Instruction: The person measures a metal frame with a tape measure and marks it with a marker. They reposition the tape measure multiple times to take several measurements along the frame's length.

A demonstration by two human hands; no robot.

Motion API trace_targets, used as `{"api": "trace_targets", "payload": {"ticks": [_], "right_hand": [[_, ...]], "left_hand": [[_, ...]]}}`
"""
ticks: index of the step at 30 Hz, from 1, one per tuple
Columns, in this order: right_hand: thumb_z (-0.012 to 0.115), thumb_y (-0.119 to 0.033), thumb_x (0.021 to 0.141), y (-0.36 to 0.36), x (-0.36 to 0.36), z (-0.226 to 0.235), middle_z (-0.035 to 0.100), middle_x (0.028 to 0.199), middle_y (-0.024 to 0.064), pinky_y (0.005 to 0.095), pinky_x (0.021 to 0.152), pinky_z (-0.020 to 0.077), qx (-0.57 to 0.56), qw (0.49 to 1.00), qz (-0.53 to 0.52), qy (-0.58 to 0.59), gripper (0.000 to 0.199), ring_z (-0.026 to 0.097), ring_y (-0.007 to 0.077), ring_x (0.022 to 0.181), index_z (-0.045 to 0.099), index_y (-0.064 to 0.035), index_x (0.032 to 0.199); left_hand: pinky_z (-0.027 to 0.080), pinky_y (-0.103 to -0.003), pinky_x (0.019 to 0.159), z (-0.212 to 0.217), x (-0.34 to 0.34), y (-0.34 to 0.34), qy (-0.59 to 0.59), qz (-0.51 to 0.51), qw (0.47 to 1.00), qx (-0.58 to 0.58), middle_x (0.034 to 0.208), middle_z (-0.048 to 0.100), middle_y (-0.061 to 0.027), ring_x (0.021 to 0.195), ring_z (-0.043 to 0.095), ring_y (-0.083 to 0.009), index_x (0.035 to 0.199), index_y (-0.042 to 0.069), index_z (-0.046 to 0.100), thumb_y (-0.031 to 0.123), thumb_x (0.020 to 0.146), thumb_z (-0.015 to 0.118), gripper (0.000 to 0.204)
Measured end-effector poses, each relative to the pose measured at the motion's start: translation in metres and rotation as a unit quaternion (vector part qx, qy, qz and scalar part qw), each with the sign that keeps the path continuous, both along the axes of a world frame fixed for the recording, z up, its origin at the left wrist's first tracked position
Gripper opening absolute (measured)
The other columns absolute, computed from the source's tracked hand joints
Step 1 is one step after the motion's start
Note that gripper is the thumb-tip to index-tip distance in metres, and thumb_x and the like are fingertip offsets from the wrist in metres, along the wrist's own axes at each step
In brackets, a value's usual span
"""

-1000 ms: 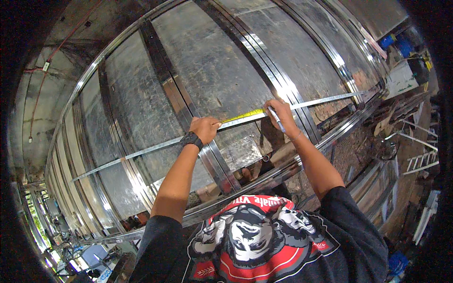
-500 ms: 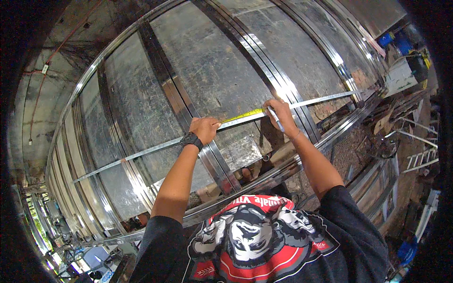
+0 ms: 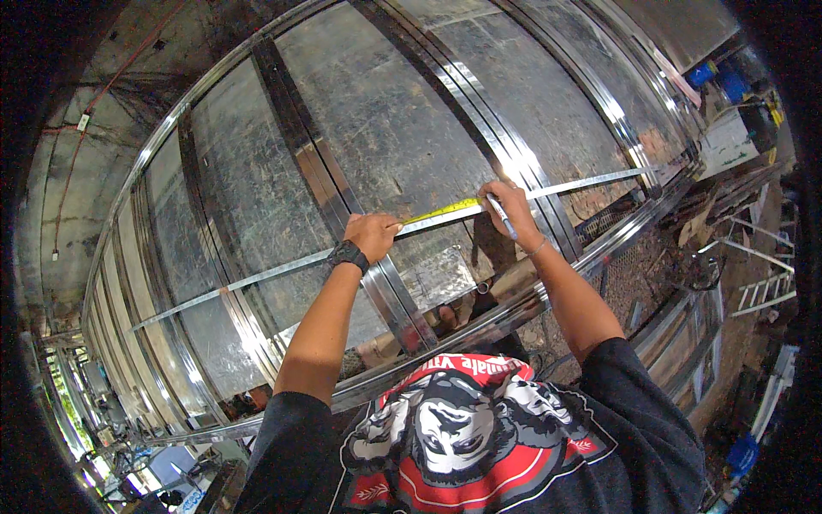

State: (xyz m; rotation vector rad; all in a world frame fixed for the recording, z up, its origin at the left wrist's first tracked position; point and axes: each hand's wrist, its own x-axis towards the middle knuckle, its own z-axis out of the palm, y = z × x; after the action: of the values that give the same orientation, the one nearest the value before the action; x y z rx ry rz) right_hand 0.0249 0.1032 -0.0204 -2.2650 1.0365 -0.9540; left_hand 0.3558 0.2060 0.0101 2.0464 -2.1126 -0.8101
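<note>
At the bottom of the frame a dark printed shirt [image 3: 462,445] fills the foreground, and both bare forearms rise from it toward the middle; the left hand [image 3: 373,235], a black wristwatch [image 3: 347,255] on its wrist, has its fingers curled down, pinning a yellow tape measure blade [image 3: 445,211] against a horizontal metal strip [image 3: 591,182]; the right hand [image 3: 508,199], just right of centre, has its fingers closed round a blue-and-white marker pen [image 3: 502,216] whose tip meets the strip beside the blade's far end; to mark well, I judge the blade should stay flat and taut along the strip, the left hand unmoving, and the pen stroke short and square to the edge; behind the strip, vertical steel studs [image 3: 505,154] and foil-faced panels [image 3: 385,128] curve to the upper frame; scrap and a ladder [image 3: 762,295] lie at the right edge.
</note>
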Motion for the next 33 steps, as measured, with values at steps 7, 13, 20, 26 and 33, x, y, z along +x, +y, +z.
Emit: {"api": "trace_targets", "payload": {"ticks": [7,13,20,26,33], "right_hand": [[0.071,0.002,0.081,0.0006,0.0026,-0.0024,0.072,0.087,0.0143,0.0479,0.068,0.0473,0.012,1.000,-0.014,-0.010,0.020,0.063,0.0437,0.073,0.067,-0.0085,0.098],[0.071,0.002,0.081,0.0020,0.0044,0.0031,0.071,0.087,0.0148,0.0485,0.069,0.0474,-0.010,1.000,-0.011,-0.027,0.020,0.064,0.0431,0.075,0.067,-0.0087,0.098],[0.071,0.002,0.081,0.0019,0.0037,0.0046,0.071,0.087,0.0146,0.0481,0.070,0.0479,-0.009,1.000,-0.009,-0.009,0.020,0.064,0.0426,0.077,0.068,-0.0091,0.098],[0.070,0.002,0.082,0.0036,0.0032,0.0031,0.071,0.087,0.0143,0.0480,0.072,0.0484,0.004,1.000,-0.016,-0.004,0.019,0.064,0.0418,0.078,0.068,-0.0091,0.098],[0.072,0.000,0.083,0.0037,0.0011,0.0021,0.072,0.090,0.0148,0.0474,0.073,0.0493,-0.005,1.000,-0.019,-0.002,0.018,0.065,0.0418,0.083,0.068,-0.0086,0.098]], "left_hand": [[0.046,-0.047,0.094,-0.0038,0.0000,0.0024,0.005,-0.006,0.999,-0.051,0.102,0.076,-0.0080,0.100,0.071,-0.0313,0.106,0.015,0.082,0.036,0.100,0.063,0.029],[0.045,-0.048,0.095,-0.0008,-0.0011,0.0010,-0.013,-0.008,0.999,-0.032,0.103,0.076,-0.0093,0.102,0.070,-0.0322,0.107,0.014,0.082,0.038,0.100,0.061,0.032],[0.046,-0.047,0.097,-0.0044,0.0006,0.0024,0.003,-0.006,0.999,-0.044,0.106,0.077,-0.0103,0.103,0.071,-0.0325,0.111,0.015,0.081,0.039,0.101,0.060,0.034],[0.046,-0.046,0.094,0.0016,-0.0027,0.0023,-0.001,0.006,0.999,-0.034,0.106,0.078,-0.0090,0.102,0.071,-0.0310,0.110,0.015,0.081,0.038,0.100,0.061,0.032],[0.047,-0.045,0.092,-0.0016,-0.0016,0.0019,0.003,-0.002,0.999,-0.041,0.105,0.078,-0.0086,0.101,0.072,-0.0303,0.108,0.014,0.081,0.038,0.101,0.062,0.032]]}}
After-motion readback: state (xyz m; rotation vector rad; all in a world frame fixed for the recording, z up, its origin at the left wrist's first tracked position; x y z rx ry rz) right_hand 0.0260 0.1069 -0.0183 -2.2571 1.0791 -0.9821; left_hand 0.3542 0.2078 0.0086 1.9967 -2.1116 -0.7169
